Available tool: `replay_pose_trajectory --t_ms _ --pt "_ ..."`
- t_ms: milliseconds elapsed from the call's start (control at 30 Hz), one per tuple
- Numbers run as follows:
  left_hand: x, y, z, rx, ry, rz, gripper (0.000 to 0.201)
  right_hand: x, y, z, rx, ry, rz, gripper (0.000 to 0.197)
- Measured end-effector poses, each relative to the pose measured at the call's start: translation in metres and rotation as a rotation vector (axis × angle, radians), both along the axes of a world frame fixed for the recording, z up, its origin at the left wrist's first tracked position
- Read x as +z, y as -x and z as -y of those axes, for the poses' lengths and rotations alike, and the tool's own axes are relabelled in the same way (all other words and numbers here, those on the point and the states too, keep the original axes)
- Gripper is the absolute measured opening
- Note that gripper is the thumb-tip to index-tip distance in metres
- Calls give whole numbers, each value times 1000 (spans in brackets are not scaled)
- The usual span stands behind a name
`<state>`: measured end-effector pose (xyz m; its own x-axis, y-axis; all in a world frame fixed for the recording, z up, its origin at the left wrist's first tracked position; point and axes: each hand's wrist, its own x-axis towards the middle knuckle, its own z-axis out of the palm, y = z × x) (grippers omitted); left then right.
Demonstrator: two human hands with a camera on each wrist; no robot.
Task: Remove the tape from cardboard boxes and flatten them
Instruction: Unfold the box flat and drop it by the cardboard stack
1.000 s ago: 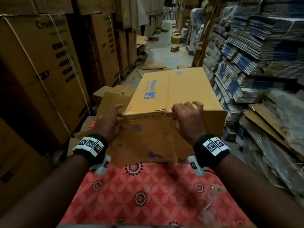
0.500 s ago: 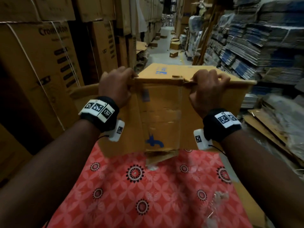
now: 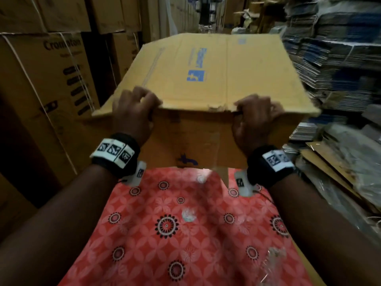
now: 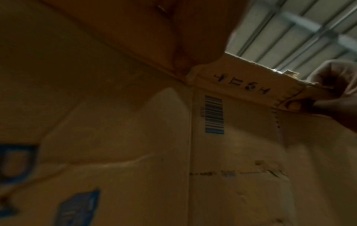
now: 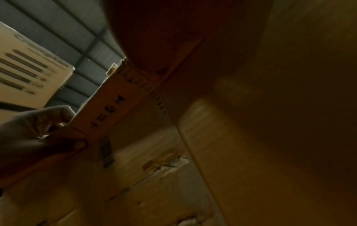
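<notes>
A yellow-brown cardboard box [image 3: 206, 65] with a blue logo on its top panel is held up in front of me. My left hand [image 3: 136, 104] grips the left end of its near top edge, fingers curled over the rim. My right hand [image 3: 255, 108] grips the right end the same way. A strip of clear tape [image 3: 208, 141] runs down the near face. The left wrist view shows the box wall with a barcode [image 4: 214, 114] and my right hand [image 4: 328, 94] pinching the edge. The right wrist view shows my left hand [image 5: 38, 130] on that edge.
Tall stacked cartons [image 3: 51, 79] wall the left side. Bundles of flattened cardboard [image 3: 340, 48] fill shelves on the right, with loose sheets and plastic [image 3: 340, 172] below. A red patterned cloth [image 3: 185, 223] covers my lap, with crumpled clear tape [image 3: 274, 256] lying on it.
The box has tipped so that its top panel faces me far more than half a second ago. Both hands keep their hold on the near top edge.
</notes>
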<state>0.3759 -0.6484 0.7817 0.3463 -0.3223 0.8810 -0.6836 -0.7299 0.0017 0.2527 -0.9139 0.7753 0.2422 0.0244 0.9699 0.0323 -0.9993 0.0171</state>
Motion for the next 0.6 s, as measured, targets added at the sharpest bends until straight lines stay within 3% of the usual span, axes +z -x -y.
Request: replay_pose_trajectory --t_ms 167,300,400,500,600 --pt "-110 10 -15 -11 -278 -350 33 -109 16 -29 -192 -98 -469 32" --pt "-171 35 -31 -23 -371 -556 35 -183 41 -48 -193 -92 -717 37" --pt "-171 44 -33 -19 -337 -647 42 -183 48 -56 -189 -159 -761 40" --pt "-161 42 -33 -27 -389 -667 49 -163 45 -56 -170 -114 -858 60" --pt "-158 39 -30 -117 -429 -748 52 -153 39 -56 -87 -65 -925 55"
